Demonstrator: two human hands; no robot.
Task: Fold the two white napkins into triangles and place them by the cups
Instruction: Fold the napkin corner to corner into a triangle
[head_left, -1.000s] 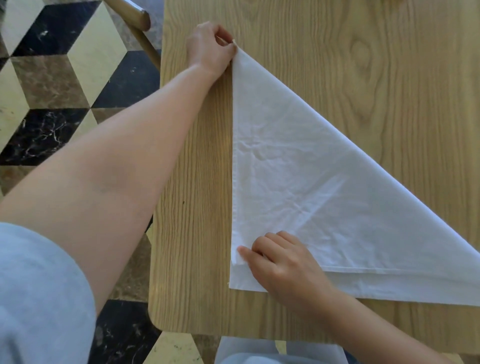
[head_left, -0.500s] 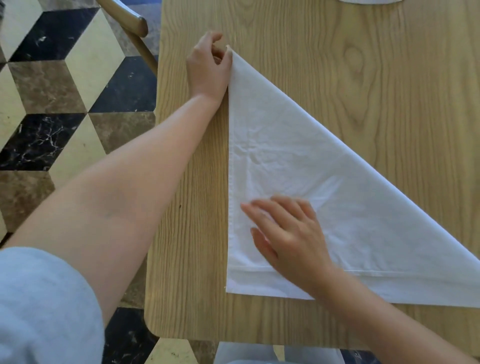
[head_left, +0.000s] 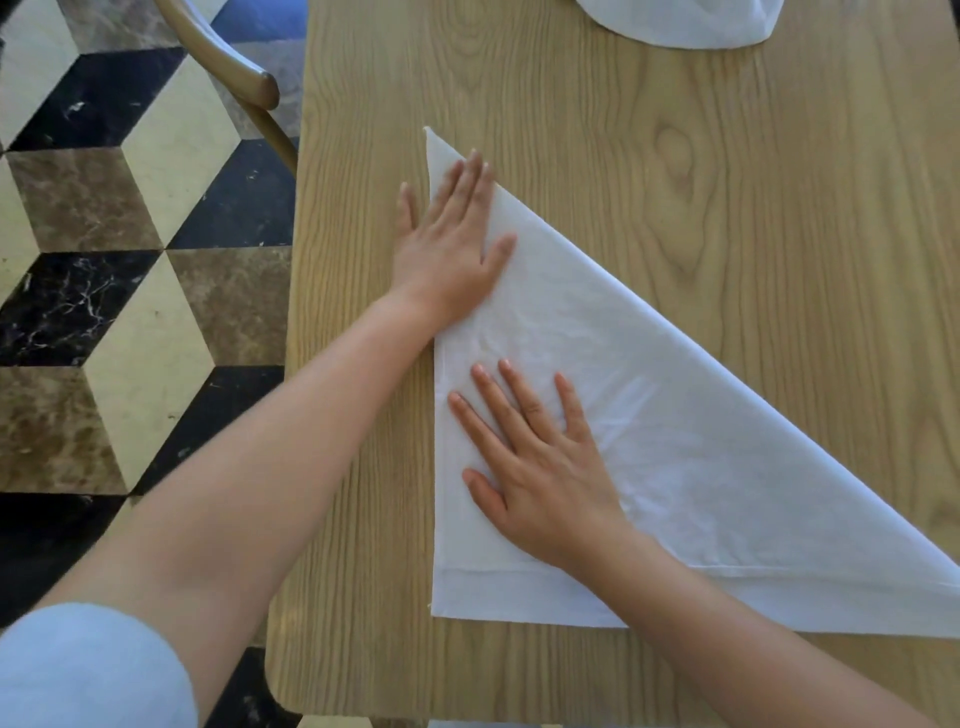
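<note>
Two hands lie flat on the napkin (head_left: 675, 441), fingers straight and holding nothing: the left hand (head_left: 449, 244) near the triangle's 12 o'clock tip, its outer finger off the cloth on the tabletop (head_left: 779, 208), the right hand (head_left: 540, 462) lower down, toward the 6 o'clock edge. The napkin is folded into a triangle at the tabletop's 9 o'clock side, its long slanted fold running from 12 toward 4 o'clock.

The step looks like smoothing the fold. To do it well, I would hold one palm as an anchor and sweep the other outward toward the slanted crease, pressing air and wrinkles away from the middle. At 6 o'clock the upper layer stops short of the lower one, leaving a strip showing; squaring those edges before creasing hard would give a cleaner triangle.

The napkin's straight 9 o'clock edge sits near the tabletop's side, beyond which are a chair (head_left: 228, 73) and the floor (head_left: 130, 260), so sweeps that way risk dragging cloth over. Bare wood toward 1 and 2 o'clock offers room. Another white cloth (head_left: 675, 26) lies at 12 o'clock, partly cut off. No cups are in view.
</note>
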